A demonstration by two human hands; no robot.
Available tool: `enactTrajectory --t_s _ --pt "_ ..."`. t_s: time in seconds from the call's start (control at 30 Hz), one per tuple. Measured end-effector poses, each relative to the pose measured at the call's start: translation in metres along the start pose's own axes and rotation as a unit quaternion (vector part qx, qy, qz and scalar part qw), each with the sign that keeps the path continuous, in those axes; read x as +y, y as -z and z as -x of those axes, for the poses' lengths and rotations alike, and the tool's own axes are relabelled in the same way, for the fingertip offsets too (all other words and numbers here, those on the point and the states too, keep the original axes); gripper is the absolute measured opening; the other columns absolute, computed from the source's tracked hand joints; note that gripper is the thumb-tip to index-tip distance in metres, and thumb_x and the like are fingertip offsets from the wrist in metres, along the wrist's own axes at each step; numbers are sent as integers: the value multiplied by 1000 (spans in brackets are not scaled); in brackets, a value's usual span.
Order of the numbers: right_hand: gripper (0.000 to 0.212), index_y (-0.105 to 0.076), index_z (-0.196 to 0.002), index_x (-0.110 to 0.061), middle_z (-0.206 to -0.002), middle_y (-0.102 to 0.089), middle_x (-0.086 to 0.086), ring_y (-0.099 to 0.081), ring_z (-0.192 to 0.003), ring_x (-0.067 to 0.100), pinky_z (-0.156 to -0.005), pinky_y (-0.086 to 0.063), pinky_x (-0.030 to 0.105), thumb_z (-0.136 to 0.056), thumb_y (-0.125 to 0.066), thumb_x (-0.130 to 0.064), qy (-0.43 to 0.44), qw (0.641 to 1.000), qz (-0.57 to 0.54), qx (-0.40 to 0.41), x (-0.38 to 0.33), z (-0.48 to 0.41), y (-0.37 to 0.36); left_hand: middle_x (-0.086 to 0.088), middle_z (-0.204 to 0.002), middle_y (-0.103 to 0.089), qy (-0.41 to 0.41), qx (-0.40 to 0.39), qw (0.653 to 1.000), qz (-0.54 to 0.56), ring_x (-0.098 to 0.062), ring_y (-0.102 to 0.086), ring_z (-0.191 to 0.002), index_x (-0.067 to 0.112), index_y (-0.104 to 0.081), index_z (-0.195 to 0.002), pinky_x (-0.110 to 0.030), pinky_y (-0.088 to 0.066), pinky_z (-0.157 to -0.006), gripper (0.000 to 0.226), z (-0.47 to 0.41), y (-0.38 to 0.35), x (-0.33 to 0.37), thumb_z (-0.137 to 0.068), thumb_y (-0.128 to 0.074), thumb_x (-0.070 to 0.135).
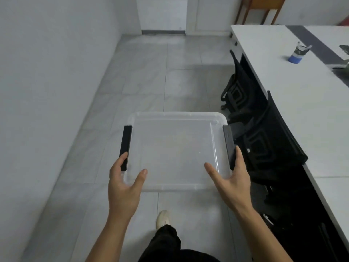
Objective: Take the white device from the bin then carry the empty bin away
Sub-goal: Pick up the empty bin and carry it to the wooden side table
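Note:
A clear plastic bin (177,115) with black handle clips on its left and right sides hangs in the air in front of me, above the tiled floor. Nothing lies inside it. My left hand (123,183) grips its near left corner, thumb inside the rim and fingers along the left black clip. Around the near right corner is my right hand (231,178), thumb inside and fingers on the right black clip. No white device shows in this view.
A long white table (294,95) runs along the right side, carrying a blue-based bottle (298,53). Black chairs (251,118) are tucked under its edge. A white wall (47,91) stands on the left. Grey tiled floor (160,69) stretches ahead. My shoe (162,218) is below.

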State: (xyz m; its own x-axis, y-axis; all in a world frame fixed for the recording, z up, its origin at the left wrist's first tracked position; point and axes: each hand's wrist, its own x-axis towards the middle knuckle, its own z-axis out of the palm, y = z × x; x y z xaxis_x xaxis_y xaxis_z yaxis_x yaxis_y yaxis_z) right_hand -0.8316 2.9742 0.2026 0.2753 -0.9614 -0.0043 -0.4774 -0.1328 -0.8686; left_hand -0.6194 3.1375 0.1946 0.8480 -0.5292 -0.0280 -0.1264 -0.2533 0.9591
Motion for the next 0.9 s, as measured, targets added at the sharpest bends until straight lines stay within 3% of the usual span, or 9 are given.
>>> enactTrajectory --t_s 0.17,0.43,0.73,0.9 --pt "110 -16 -160 -21 -163 -30 -1 -30 -148 15 -113 -26 27 -75 -80 -49 -12 999 -7 33 -37 -151 -21 10 -142 -54 -23 -54 998 -17 -13 -52 -131 35 -47 -142 -44 -44 -110 67 -166 -72 47 -84 -78 28" --pt "114 -13 -160 -24 -161 -32 -3 -36 -144 17 -116 -35 43 -73 -78 -59 -55 989 -32 131 -26 -384 -43 10 -141 -56 -70 -152 985 -37 -15 -54 -131 37 -47 -141 -47 -45 -109 66 -399 -243 99 -83 -77 32" --pt "112 -11 -161 -23 -165 -24 -4 -26 -150 14 -118 -26 33 -76 -76 -57 -60 993 -47 94 -59 -710 -72 8 -143 -55 -65 -128 988 -59 -16 -53 -132 39 -46 -142 -48 -43 -110 68 -657 -405 178 -83 -78 30" --pt "115 -9 -160 -28 -166 -22 -6 -24 -150 12 -120 -27 38 -72 -71 -67 -35 998 -26 53 -89 -873 -103 11 -146 -51 -47 -87 994 -38 -11 -48 -136 35 -46 -144 -46 -40 -113 68 -784 -466 201 -84 -77 26"
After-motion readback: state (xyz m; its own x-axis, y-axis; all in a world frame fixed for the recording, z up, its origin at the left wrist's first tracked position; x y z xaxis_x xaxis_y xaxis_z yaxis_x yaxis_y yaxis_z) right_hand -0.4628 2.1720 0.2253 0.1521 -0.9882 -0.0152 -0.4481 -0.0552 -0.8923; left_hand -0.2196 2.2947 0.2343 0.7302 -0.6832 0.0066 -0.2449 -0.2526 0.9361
